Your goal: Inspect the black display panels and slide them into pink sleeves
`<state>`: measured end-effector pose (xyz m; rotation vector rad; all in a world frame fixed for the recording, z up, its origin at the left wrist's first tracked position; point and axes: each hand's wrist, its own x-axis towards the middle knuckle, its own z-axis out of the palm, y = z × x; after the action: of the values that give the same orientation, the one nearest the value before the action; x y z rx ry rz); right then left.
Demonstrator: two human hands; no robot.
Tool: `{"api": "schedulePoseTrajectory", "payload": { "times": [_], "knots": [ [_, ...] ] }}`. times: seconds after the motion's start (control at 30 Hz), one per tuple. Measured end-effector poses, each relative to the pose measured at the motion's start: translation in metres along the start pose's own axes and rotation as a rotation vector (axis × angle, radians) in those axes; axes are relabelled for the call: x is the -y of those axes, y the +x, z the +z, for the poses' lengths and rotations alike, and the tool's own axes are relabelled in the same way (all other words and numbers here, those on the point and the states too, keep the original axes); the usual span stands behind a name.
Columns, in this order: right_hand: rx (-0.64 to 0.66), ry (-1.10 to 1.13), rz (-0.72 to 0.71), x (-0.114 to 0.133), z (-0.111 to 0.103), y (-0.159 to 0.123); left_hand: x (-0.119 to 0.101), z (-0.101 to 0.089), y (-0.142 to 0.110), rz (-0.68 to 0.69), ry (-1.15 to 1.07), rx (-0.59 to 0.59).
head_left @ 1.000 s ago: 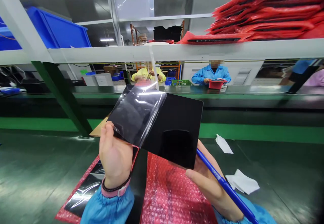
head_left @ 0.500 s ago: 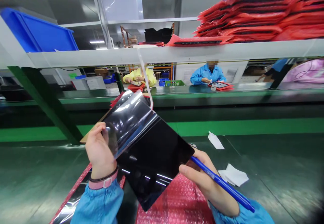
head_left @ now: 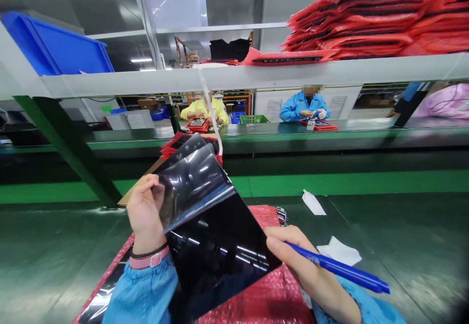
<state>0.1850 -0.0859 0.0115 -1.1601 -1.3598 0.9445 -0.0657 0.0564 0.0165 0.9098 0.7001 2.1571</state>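
My left hand (head_left: 145,209) pinches the edge of a clear plastic film (head_left: 190,180), which is folded back over the upper part of a glossy black panel (head_left: 220,246). The panel is flat and tilted, with ceiling lights mirrored in it. At its right edge, my right hand (head_left: 293,250) is closed on the panel between thumb and fingers. A blue pen (head_left: 340,269) is also tucked in that hand, pointing out to the lower right. Beneath the panel lies red bubble wrap (head_left: 264,299).
White paper scraps (head_left: 340,251) lie on the green bench (head_left: 395,226) at right. Red-wrapped stacks (head_left: 351,26) and a blue bin (head_left: 58,45) occupy the shelf (head_left: 234,79) above. Across the way, co-workers in yellow (head_left: 205,110) and blue (head_left: 305,106) sit at another bench.
The panel has turned and sunk slightly, and the film is lifted a little differently over its top. My right hand has shifted a bit right and down, with the pen lying flatter.
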Motion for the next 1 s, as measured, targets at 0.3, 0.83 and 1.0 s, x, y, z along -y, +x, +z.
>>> {"api": "schedulePoseTrajectory", "payload": {
  "times": [0.3,0.83,1.0],
  "knots": [
    [0.126,-0.078,-0.204,-0.001,0.002,0.014,-0.017,0.023,-0.045,-0.255,-0.131,0.265],
    [0.002,-0.246,-0.376,-0.020,0.006,0.001,-0.024,0.021,-0.063,-0.178,-0.095,0.270],
    [0.006,-0.469,-0.933,-0.029,0.004,0.008,-0.016,0.007,-0.065,0.140,0.052,0.244]
  ]
}}
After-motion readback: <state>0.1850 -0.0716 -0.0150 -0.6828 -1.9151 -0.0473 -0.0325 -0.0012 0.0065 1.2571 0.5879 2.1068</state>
